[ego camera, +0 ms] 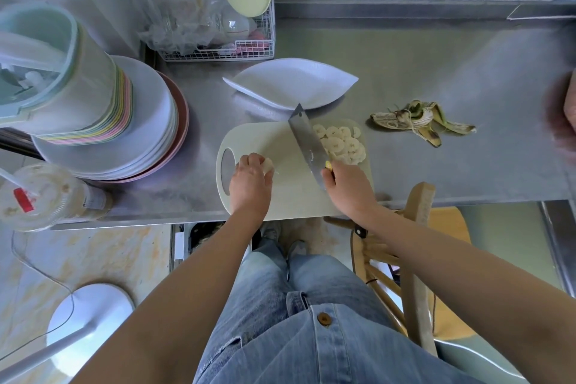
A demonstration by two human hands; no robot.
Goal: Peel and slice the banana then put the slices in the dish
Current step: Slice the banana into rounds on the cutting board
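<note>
A pale cutting board (282, 143) lies on the steel counter in front of me. My left hand (251, 184) holds the short remaining banana stub (268, 165) on the board's left part. My right hand (347, 185) grips the yellow handle of a cleaver (307, 142), whose blade slants across the board, between the stub and the slices. Several banana slices (343, 143) lie in a pile at the board's right end. A white leaf-shaped dish (290, 84) sits just behind the board, with nothing in it. The banana peel (417, 120) lies to the right on the counter.
A stack of plates (146, 131) with stacked plastic cups (62, 72) stands at the left. A wire rack (230, 44) with bags is at the back. A lidded drink cup (37, 196) sits at the counter's near left edge. A wooden chair (414, 259) stands at my right.
</note>
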